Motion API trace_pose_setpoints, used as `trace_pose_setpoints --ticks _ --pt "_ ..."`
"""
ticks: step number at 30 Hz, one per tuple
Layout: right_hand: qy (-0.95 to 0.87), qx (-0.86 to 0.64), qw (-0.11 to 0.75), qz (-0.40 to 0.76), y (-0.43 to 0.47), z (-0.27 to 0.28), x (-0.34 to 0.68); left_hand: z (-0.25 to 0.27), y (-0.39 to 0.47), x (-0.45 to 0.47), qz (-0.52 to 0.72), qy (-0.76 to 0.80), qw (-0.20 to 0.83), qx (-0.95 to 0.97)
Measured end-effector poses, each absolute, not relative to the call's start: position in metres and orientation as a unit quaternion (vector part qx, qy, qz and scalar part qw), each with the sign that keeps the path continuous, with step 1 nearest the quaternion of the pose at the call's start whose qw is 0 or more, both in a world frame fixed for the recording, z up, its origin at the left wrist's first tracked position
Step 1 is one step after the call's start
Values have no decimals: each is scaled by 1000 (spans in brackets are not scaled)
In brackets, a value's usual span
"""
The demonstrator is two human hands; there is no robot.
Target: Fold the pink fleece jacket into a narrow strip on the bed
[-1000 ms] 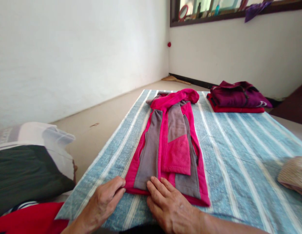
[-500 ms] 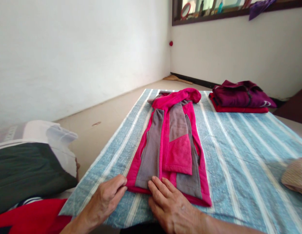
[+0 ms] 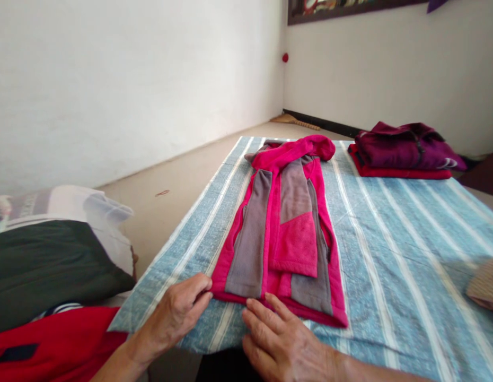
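A pink and grey fleece jacket (image 3: 250,233) lies lengthwise on the table, its hem towards me and one sleeve folded down over its front. At the hem's left corner, my left hand (image 3: 181,307) pinches the edge between thumb and fingers. My right hand (image 3: 280,339) rests palm down near the middle of the hem, fingers stretched out, with the fingertips at the fabric edge.
A blue and white striped cloth (image 3: 377,254) covers the table. Folded purple and red clothes (image 3: 409,151) are stacked at the far right. A beige knitted item (image 3: 485,284) lies at the right edge. Dark green (image 3: 51,265) and red garments (image 3: 67,334) are at my left.
My right hand has slid back from the grey panel to the hem edge. My left hand stays at the corner. The whole view has shifted slightly.
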State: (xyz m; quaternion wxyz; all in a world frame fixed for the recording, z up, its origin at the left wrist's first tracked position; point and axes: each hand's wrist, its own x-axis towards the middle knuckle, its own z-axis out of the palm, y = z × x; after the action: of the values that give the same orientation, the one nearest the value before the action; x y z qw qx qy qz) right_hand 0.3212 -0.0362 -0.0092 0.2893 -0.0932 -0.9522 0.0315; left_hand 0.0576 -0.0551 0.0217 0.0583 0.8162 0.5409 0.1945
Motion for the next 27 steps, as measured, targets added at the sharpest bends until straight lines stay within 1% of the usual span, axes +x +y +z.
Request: trace_pose_setpoints --ticks 4,8,13,16,19,21,27 --pt "-940 -80 327 49 -38 -12 321 23 -55 58 193 545 62 814" --pt "-930 -76 354 68 -37 -1 330 23 -55 58 193 548 65 811" --pt "-932 -128 332 75 -27 16 355 25 -54 59 191 543 62 815" --pt "-925 -185 325 64 -19 10 369 26 -54 61 190 542 62 816" --pt "-921 -252 295 46 -13 1 377 28 -53 62 188 546 62 814" --pt "-916 -280 282 55 -11 -2 378 28 -53 62 186 549 63 812" --pt "-905 -291 294 105 -8 1 373 29 -52 63 179 547 54 816"
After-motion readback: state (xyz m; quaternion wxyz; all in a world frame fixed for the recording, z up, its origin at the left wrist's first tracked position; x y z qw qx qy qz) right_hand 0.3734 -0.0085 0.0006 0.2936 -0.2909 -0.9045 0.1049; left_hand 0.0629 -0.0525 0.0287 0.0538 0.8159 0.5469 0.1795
